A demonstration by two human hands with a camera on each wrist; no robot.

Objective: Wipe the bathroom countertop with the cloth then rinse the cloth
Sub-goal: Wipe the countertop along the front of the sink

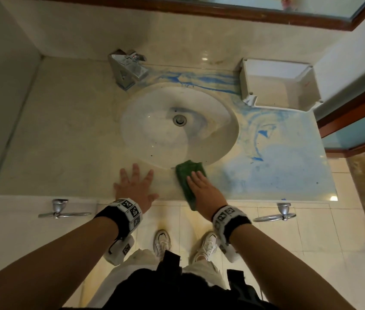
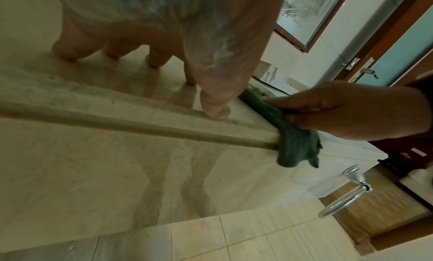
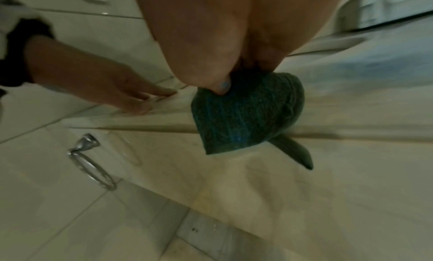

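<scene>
A folded green cloth (image 1: 188, 175) lies on the front strip of the beige countertop (image 1: 65, 130), just below the white sink basin (image 1: 154, 135). Its near end hangs over the counter edge (image 2: 295, 144). My right hand (image 1: 201, 186) presses down on the cloth with straight fingers, and its thumb rests against the cloth (image 3: 246, 113). My left hand (image 1: 135, 184) lies flat on the counter to the left of the cloth, fingers spread, holding nothing. Blue smears (image 1: 277, 153) cover the counter right of the basin and behind it.
A chrome faucet (image 1: 128, 68) stands behind the basin at the left. A white plastic tray (image 1: 245, 79) sits at the back right corner. Two chrome towel rings (image 1: 63, 212) (image 1: 277, 217) hang on the counter's front face. My feet stand on the tiled floor below.
</scene>
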